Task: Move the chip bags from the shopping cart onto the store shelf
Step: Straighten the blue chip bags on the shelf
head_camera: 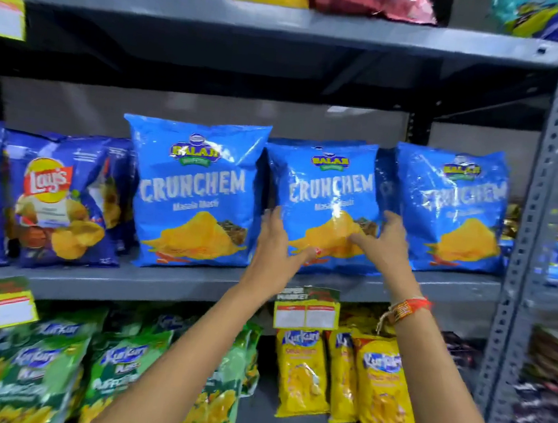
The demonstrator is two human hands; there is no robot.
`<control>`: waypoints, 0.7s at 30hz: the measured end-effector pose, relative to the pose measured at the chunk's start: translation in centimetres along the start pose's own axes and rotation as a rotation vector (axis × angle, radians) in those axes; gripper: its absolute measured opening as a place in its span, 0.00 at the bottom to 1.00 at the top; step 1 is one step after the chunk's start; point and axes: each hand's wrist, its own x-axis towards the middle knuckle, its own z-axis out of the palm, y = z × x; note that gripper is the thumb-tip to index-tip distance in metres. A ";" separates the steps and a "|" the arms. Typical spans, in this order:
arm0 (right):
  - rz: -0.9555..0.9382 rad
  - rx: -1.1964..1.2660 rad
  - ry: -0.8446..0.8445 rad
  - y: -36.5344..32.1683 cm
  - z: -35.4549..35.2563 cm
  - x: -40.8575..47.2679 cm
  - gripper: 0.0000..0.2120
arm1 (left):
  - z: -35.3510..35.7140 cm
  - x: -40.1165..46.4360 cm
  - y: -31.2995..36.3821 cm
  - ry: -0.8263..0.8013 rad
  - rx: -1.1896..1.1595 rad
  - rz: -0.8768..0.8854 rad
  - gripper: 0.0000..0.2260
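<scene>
Three light-blue Crunchem chip bags stand upright on the grey middle shelf (452, 284). The middle bag (327, 195) has both my hands on its lower part. My left hand (275, 245) presses against its lower left edge, fingers spread. On the lower right corner lies my right hand (383, 241), whose wrist wears an orange thread band. The left bag (193, 195) and the right bag (450, 208) flank it, untouched. No shopping cart is in view.
Dark-blue Lay's bags (61, 202) fill the shelf's left end. Green (47, 369) and yellow Kurkure bags (386, 388) stand on the shelf below, yellow and red bags on the one above. A perforated grey upright (526, 237) bounds the right side. Price tags (306, 312) hang off the shelf edge.
</scene>
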 end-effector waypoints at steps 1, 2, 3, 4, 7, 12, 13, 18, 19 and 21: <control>0.037 0.037 -0.086 0.5 -0.3 0.6 0.42 | 0.5 0.5 0.1 0.008 -0.003 -0.046 0.41; 0.062 0.062 -0.159 0.8 -0.5 1.0 0.43 | 0.9 1.0 -0.1 0.010 -0.024 -0.119 0.43; 0.072 0.069 -0.207 1.2 -0.8 1.4 0.44 | 1.3 1.6 -0.5 0.008 -0.058 -0.189 0.43; 0.074 0.066 -0.233 1.4 -1.0 1.7 0.44 | 1.6 2.1 -1.0 -0.002 -0.101 -0.269 0.42; 0.065 0.064 -0.259 1.8 -1.6 2.1 0.44 | 2.4 3.2 -3.3 -0.041 -0.162 -0.402 0.39; 0.015 0.073 -0.239 1.9 -2.3 1.8 0.42 | 2.1 2.7 -1.9 0.022 -0.227 -0.409 0.32; 0.000 0.080 -0.213 1.9 -2.5 1.6 0.42 | 2.1 2.7 -1.6 0.035 -0.232 -0.382 0.32; -0.023 0.127 -0.143 1.9 -2.3 1.4 0.40 | 2.7 3.5 -1.7 0.054 -0.246 -0.315 0.32; -0.021 0.127 -0.141 1.9 -2.1 1.4 0.39 | 2.8 3.6 -1.6 0.044 -0.240 -0.332 0.34; -0.022 0.133 -0.127 2.1 -1.9 1.5 0.39 | 2.9 3.7 -1.7 0.050 -0.237 -0.357 0.36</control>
